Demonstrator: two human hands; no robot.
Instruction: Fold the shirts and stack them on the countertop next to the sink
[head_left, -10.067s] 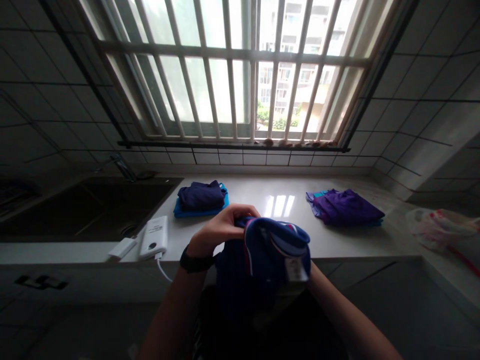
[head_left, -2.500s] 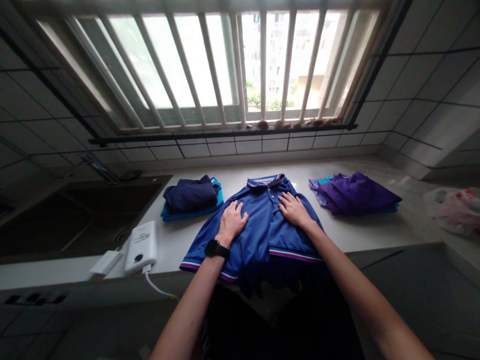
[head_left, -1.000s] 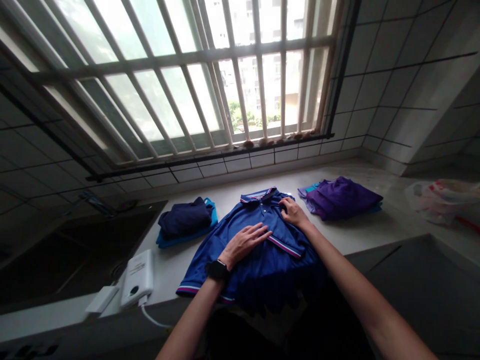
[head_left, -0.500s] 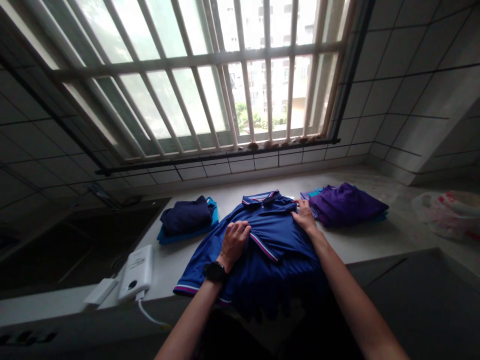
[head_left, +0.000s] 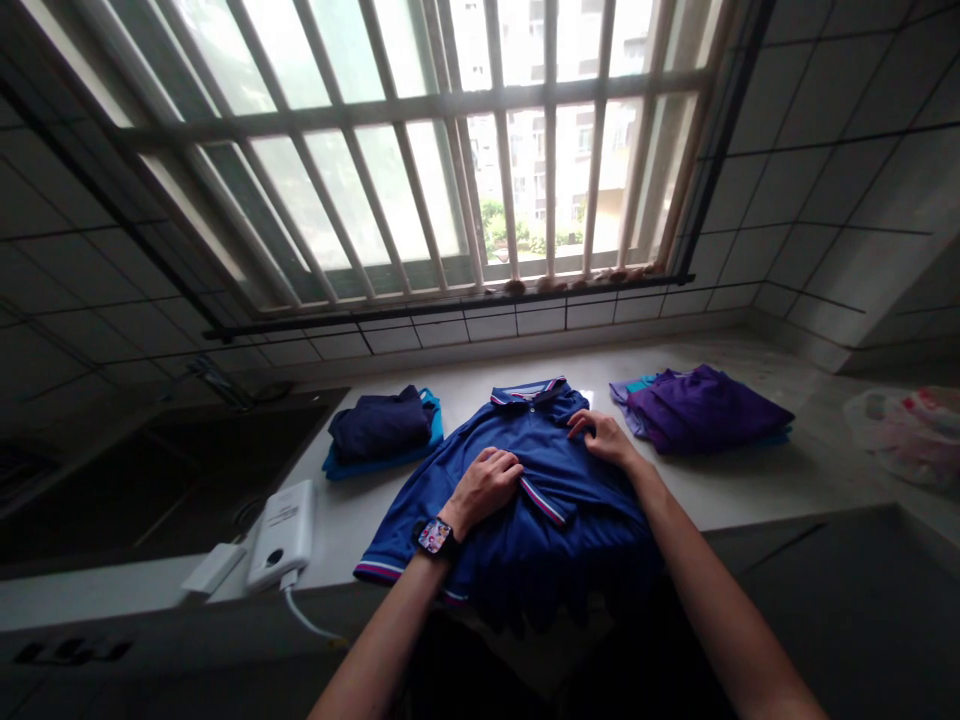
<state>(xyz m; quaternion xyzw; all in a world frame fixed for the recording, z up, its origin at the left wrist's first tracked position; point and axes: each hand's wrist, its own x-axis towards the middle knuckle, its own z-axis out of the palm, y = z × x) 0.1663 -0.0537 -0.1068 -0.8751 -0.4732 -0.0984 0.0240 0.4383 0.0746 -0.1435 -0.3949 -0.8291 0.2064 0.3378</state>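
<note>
A blue polo shirt (head_left: 450, 490) with a striped collar lies front up on the pale counter (head_left: 750, 480), its hem hanging over the front edge. Its right sleeve is folded in across the chest, striped cuff toward the middle. My left hand (head_left: 484, 485), a watch on its wrist, curls its fingers round that cuff. My right hand (head_left: 604, 438) presses on the shirt's right shoulder, just below the collar, with fingers bent.
A folded navy and teal pile (head_left: 384, 428) lies left of the shirt, a folded purple pile (head_left: 701, 408) right of it. A white power bank (head_left: 283, 520) with a cable sits near the front edge by a dark sink (head_left: 150, 470). A plastic bag (head_left: 907, 432) lies far right.
The shirt was bunched in both hands, then spread flat on the counter. Its right sleeve has since been folded inward; the left hand slid to the cuff and the right hand to the shoulder.
</note>
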